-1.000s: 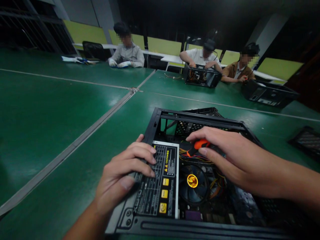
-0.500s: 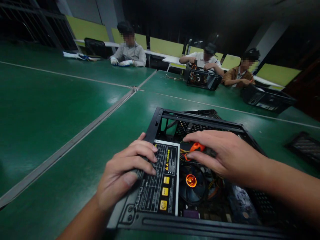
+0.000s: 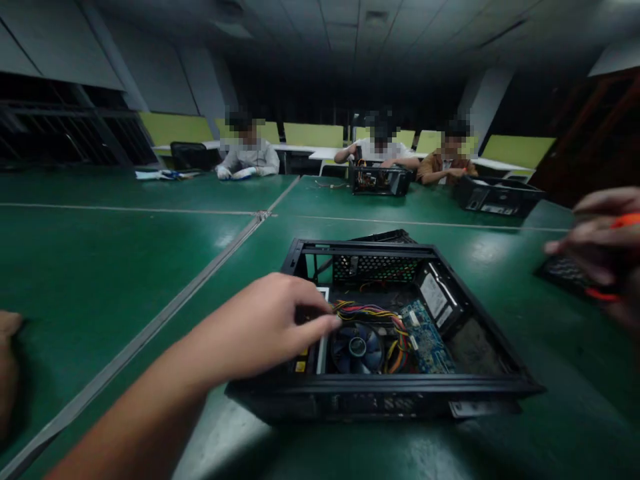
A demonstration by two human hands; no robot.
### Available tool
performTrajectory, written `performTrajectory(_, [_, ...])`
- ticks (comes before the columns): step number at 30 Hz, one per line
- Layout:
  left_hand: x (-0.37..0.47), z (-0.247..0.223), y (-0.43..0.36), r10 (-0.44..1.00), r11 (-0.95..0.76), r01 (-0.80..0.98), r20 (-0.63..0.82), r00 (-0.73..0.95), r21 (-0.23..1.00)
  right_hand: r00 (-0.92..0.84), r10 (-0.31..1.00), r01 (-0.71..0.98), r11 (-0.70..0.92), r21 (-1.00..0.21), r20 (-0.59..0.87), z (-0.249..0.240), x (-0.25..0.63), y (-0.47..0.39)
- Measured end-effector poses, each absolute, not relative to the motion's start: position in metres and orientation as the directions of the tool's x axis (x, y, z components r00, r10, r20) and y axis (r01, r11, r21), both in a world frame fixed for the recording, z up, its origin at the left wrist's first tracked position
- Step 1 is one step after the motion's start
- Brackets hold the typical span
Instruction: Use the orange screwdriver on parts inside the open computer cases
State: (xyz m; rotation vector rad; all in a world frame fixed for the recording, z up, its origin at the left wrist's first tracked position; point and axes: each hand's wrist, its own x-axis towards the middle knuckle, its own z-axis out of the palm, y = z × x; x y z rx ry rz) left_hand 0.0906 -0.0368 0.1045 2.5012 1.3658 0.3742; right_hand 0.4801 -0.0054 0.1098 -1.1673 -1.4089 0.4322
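Note:
My left hand (image 3: 280,323) reaches over the power supply (image 3: 323,347) at the left end of an open black computer case (image 3: 380,383). Its thumb and forefinger come together at the start of a multicoloured cable bundle (image 3: 367,310); the other fingers are hidden. Beside the cables lies the round cooling fan (image 3: 357,347), with a blue circuit board (image 3: 427,340) to its right. Off at the right edge, away from the case, my right hand (image 3: 595,230) is closed around an orange-handled tool (image 3: 627,220); it is blurred and partly cut off.
A black perforated panel (image 3: 565,272) lies below my right hand. Behind the case leans another black panel (image 3: 390,236). Across the green table (image 3: 150,267), three people sit; two work at computer cases (image 3: 380,180). A brown object (image 3: 7,373) shows at the left edge.
My right hand has moved out of the case to the far right with the orange-handled tool. My left hand has shifted from flat on the power supply to its cable side. The view has tilted up.

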Motion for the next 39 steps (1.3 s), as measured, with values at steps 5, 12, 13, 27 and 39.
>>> performTrajectory(5, [0.198,0.098,-0.024,0.803,-0.566,0.819,-0.287,0.522,-0.093,0.081,0.996,0.229,0.017,-0.973,0.037,0.005,0.491,-0.015])
performTrajectory(12, [0.23,0.059,-0.001,0.831,-0.471,0.879,-0.373,0.413,-0.077,-0.105,0.993,-0.367,-0.089,-0.926,-0.054,-0.039,0.455,-0.027])
performTrajectory(13, [0.225,0.06,0.0,0.843,-0.445,0.893,-0.369,0.392,-0.068,-0.104,0.993,-0.386,-0.091,-0.918,-0.054,-0.038,0.453,-0.028])
performTrajectory(27, [0.125,0.067,0.009,0.964,-0.138,0.99,-0.233,0.132,-0.01,-0.064,0.993,-0.346,0.072,-0.936,0.1,-0.03,0.332,-0.067])
performTrajectory(39, [0.075,0.1,-0.002,0.954,-0.177,0.965,-0.209,0.217,0.194,-0.108,0.988,-0.352,0.069,-0.934,0.113,-0.036,0.276,-0.067])
